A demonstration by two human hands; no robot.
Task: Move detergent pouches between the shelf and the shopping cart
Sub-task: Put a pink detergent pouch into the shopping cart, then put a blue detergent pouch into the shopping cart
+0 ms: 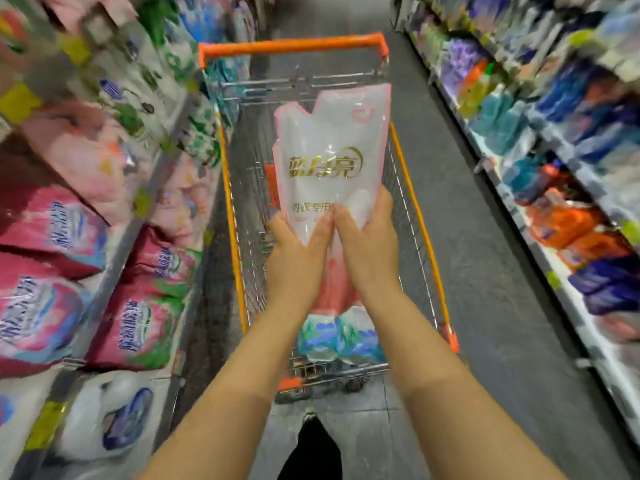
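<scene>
White-pink pouch is held over mid-basket of the shopping cart. Its lower part is gripped by left hand and right hand, thumbs on its face. If loading is meant, it is best lowered flat beyond the blue-green pouches at the near edge and released low, not dropped.

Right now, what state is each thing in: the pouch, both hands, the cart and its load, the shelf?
pink-white pouch: lifted over the cart, front facing the camera
left hand: holds the pouch's lower part
right hand: holds the pouch's lower part, beside the left
shopping cart: standing in the aisle, partly loaded
blue-green pouches: lying at the cart's near end
left shelf: stocked with pouches
</scene>
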